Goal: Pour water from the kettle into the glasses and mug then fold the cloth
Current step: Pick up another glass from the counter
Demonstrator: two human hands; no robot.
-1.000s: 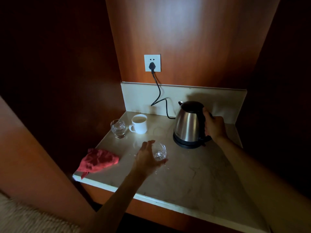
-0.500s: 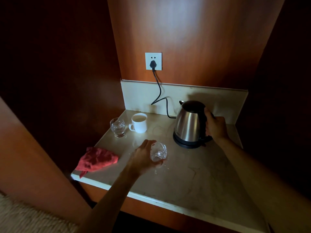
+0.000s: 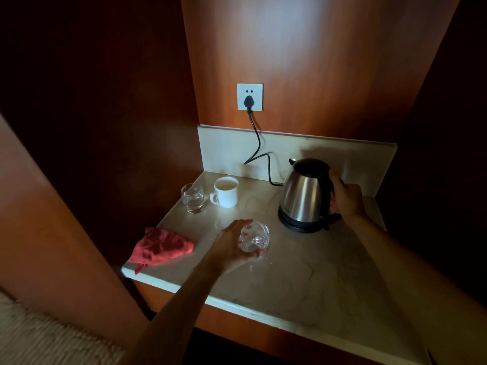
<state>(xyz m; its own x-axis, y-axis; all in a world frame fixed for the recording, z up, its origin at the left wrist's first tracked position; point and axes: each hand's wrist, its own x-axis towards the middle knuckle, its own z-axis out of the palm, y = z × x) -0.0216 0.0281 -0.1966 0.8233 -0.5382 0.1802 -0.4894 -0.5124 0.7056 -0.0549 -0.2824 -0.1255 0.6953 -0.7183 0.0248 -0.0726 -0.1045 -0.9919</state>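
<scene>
Your right hand [image 3: 345, 197] had its grip shut tight on the black handle of the kettle [image 3: 303, 196], which sat on its base at the back of the tabletop [image 3: 303, 280]. Your left hand [image 3: 229, 246] wrapped around a tipped glass [image 3: 254, 238] near the middle. A white mug [image 3: 226, 192] and a second glass [image 3: 193, 198] stood farther back on the left, just beside each other. The red cloth [image 3: 160, 246] lay crumpled at the left edge.

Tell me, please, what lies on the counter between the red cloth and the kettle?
In the head view, the left hand and the near glass that it grips lie between the red cloth and the kettle. Otherwise the counter there is bare.
</scene>
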